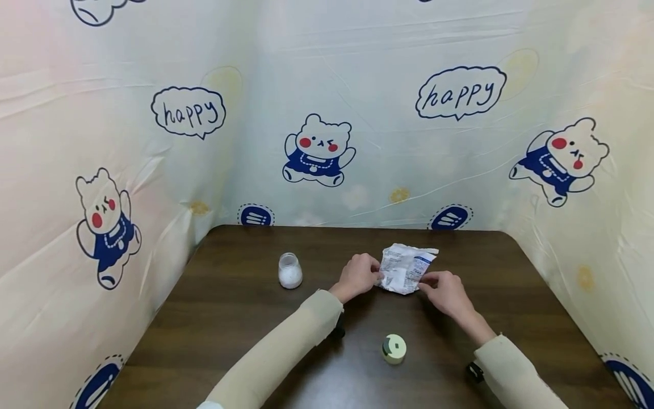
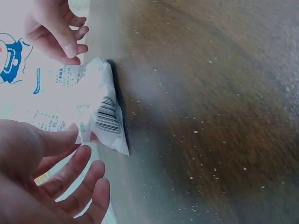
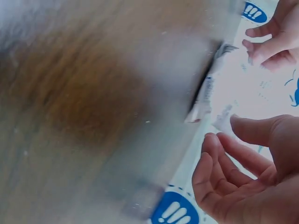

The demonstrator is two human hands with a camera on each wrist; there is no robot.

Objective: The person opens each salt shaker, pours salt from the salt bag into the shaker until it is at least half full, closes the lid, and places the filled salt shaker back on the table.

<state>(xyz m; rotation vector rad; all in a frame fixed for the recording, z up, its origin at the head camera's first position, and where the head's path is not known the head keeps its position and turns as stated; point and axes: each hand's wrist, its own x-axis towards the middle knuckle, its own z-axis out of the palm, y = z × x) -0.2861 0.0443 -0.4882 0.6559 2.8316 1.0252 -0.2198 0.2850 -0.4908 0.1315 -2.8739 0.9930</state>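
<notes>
A crumpled white packet (image 1: 405,268) with printed text lies towards the back of the brown table. My left hand (image 1: 359,276) pinches its left edge between thumb and index finger, the other fingers loosely bent. On the opposite side, my right hand (image 1: 445,289) holds the lower right edge by thumb and fingertips. A barcode (image 2: 107,115) shows on the packet's lower end in the left wrist view. Whether the packet is open cannot be seen. Left of the hands stands a small glass jar (image 1: 290,271) without a lid, partly filled with white grains.
A short, round, pale green object (image 1: 394,349) with a dark patch sits on the table (image 1: 230,341) nearer to me, between the forearms. Small white specks dot the tabletop in the wrist views. A printed curtain (image 1: 378,170) closes in the back and both sides.
</notes>
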